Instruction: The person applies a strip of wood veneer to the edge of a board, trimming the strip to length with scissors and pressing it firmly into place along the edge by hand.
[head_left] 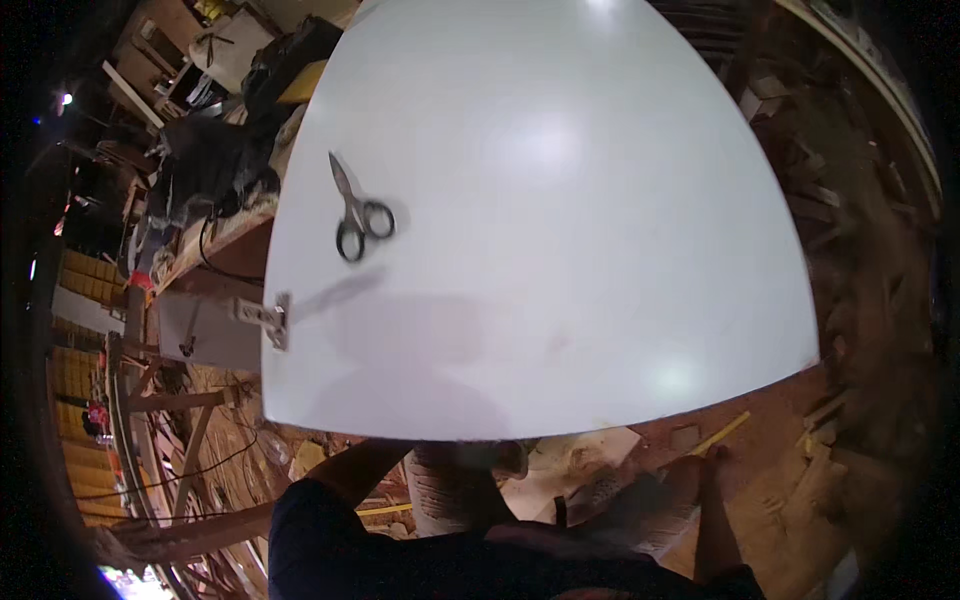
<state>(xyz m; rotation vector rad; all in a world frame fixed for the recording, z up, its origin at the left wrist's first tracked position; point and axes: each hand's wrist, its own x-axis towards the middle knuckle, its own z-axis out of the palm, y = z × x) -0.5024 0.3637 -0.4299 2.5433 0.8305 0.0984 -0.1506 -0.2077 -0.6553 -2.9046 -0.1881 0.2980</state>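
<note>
A large white panel (560, 250) with a glossy face fills the middle, its near edge just in front of my legs. On its left part lies a pair of scissors (355, 215) with dark handles, blades pointing away. A metal hinge (272, 318) sits at the panel's left edge. My left forearm (370, 465) reaches to the near edge, and the hand is hidden beneath the panel. Beside my right knee is my right hand (708, 468), small and blurred, close to a narrow yellow strip (725, 432). Whether its fingers grip the strip does not show.
At the left stands a wooden workbench (230, 240) with dark cloth (215, 165) and clutter on it. A wooden frame (170, 400) is below it. Wood scraps and shavings cover the floor (790, 510). Boards (870, 70) line the far right.
</note>
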